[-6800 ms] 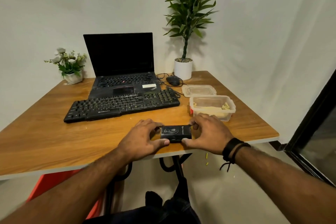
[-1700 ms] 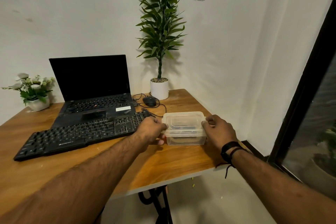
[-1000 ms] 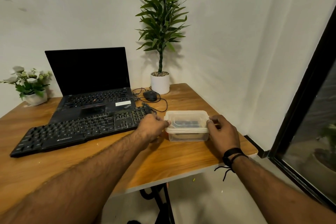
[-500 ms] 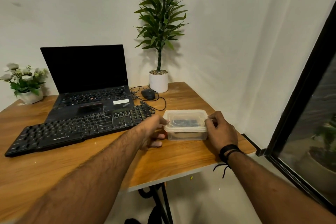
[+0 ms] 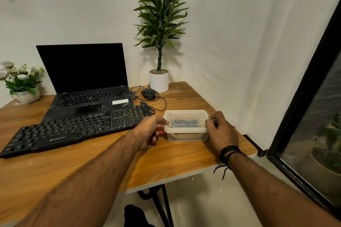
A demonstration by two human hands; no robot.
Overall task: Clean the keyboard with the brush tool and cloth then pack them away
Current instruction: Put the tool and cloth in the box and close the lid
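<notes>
Since half a second ago, your left grip (image 5: 149, 132) has slid back a little along the bench (image 5: 55, 167), though its fingertips still press the left edge of the box lid (image 5: 185, 116); its lower fingers curl loosely and hold nothing. Your right grip (image 5: 221, 131) stays where it was, thumb and fingers pinching the lid's right edge. Between your grips sits the clear box (image 5: 186, 135), closed, with a dark tool (image 5: 185, 122) showing through the lid; you cannot make out the cloth inside. Beyond and left of your left grip lies the keyboard (image 5: 73, 131), just apart from your knuckles. Behind it stands the laptop (image 5: 83, 72). Beyond your grips, past the box, rest the mouse (image 5: 148, 94) and the potted plant (image 5: 159, 24).
</notes>
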